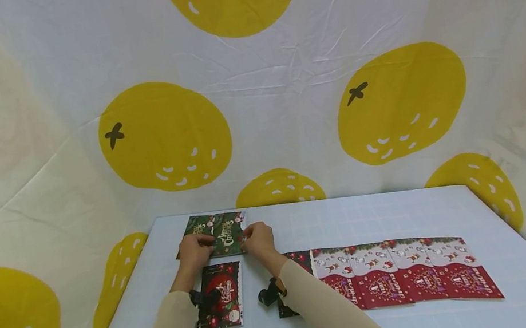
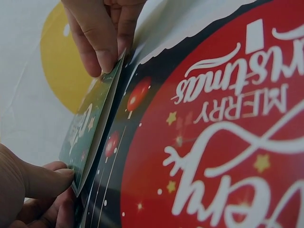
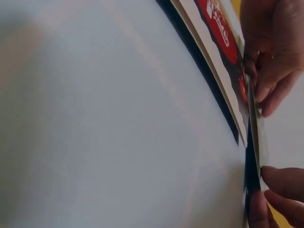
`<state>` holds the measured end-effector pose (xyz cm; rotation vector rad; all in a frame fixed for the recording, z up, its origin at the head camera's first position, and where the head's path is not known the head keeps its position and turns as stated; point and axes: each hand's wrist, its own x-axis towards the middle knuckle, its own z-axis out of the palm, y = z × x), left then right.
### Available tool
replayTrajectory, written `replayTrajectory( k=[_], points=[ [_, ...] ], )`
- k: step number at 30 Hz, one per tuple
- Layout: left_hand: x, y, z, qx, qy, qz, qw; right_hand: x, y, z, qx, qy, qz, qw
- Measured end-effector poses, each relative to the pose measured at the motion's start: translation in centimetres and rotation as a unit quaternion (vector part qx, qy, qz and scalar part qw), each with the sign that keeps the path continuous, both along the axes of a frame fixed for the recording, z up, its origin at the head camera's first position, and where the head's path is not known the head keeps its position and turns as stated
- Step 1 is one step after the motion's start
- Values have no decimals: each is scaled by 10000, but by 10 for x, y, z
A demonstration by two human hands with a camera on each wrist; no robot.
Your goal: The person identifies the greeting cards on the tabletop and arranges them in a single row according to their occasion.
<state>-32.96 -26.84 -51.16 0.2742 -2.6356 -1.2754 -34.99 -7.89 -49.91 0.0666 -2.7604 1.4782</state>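
– What's the left hand (image 1: 197, 248) doing?
– Pinching one side of a green card (image 1: 227, 232); the right hand (image 1: 258, 238) pinches the other
– And where is that card?
– Toward the far left corner of the surface (image 1: 356, 221), just beside a second green card (image 1: 198, 226), beyond a red-and-black card (image 1: 229, 285)

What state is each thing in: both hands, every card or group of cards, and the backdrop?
Left hand: pinching the right-hand green card's left side.
Right hand: pinching that card's right edge.
Right-hand green card: held between both hands.
Left-hand green card: partly covered.
Red bauble card: lying on the table.
Dark card: partly hidden by the right sleeve.
Red-and-white cards: overlapping in a row.
Backdrop: creased.
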Motion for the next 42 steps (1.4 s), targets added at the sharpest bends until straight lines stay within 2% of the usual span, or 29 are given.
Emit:
replayTrajectory(
  k=[5,20,34,42],
  points=[
    [-2,2,-2,-73,43,143,9999,1,-1,0,73,-12,-28,10000],
    [5,10,6,22,-21,347,9994,1,-5,4,254,-196,-86,9994],
    [-2,12,0,86,-75,552,9984,2,-7,4,471,-46,-72,9989],
    [-1,13,2,73,-144,574,9982,-1,-8,-1,544,153,-17,9984]
  ],
)
